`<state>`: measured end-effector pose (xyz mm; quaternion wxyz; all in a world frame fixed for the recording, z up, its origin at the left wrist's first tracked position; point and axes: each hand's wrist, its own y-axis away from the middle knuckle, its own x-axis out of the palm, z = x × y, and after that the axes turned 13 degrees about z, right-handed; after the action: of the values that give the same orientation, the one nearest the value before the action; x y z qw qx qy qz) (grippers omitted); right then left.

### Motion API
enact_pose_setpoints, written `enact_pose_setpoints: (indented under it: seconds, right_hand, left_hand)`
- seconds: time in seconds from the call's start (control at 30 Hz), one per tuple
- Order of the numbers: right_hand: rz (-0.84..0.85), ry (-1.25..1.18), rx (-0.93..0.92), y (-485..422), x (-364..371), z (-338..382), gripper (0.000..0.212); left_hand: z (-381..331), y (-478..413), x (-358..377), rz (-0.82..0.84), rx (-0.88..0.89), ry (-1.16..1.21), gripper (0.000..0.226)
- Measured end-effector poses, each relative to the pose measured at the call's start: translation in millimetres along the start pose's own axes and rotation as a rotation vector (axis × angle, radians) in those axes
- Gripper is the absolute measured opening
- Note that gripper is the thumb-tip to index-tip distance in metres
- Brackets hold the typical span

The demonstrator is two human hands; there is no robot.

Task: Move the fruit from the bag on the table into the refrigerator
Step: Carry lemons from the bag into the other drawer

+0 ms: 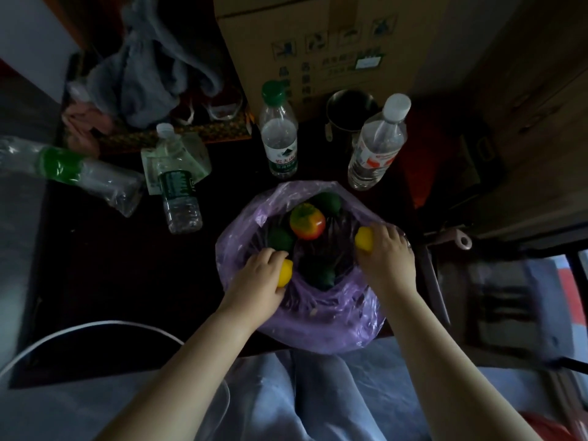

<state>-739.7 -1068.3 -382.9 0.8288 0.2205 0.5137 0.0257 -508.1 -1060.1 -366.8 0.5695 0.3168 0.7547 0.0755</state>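
Gripping one fruit apiece, both hands are working at the mouth of the purple bag [318,316], which is sitting lower centre of the head view on the dark bench [111,265]. The left hand [261,276] is curling round a yellow fruit [285,272] at the bag's left rim. The right hand [388,254] is clasping a second yellow fruit [363,238] at the right rim. Pick-up appears to be the step in hand. The next move is calling for lifting both clear of the plastic and carrying them to the refrigerator, which is not showing. A red-and-yellow fruit [307,221] and dark green fruits [280,238] are lying inside the bag, glossy and whole.
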Motion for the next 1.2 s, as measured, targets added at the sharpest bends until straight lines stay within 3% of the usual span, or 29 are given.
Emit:
enact_pose_setpoints:
  seconds: [0.27, 0.43, 0.77, 1.0, 1.2]
  right_hand:
    - [-0.296, -0.312, -0.097, 58.9, -44.5, 27.9, 0.054]
    - [-0.549, -0.334, 0.029, 119.9, -55.9, 43.4, 0.053]
    - [-1.001, -0.347, 0.291, 311.1, -12.5, 134.6, 0.050]
    - [-1.298, -0.226, 0.528, 483.8, -11.4, 184.8, 0.049]
    - [-1.434, -0.118, 0.865, 658.5, 35.9, 232.3, 0.056]
  left_hand:
    - [-14.0, 12.0, -46.3, -0.202, 0.272, 0.042, 0.062]
    - [-26.0, 26.8, -84.9, -0.253, 0.500, 0.035, 0.064]
    - [-48.3, 124.1, -125.7, -0.127, 1.106, 0.015, 0.063]
    - [-104.6, 275.3, -112.6, -0.035, 1.547, 0.150, 0.053]
    - [-132.4, 435.7, -68.7, 0.124, 1.926, 0.145, 0.052]
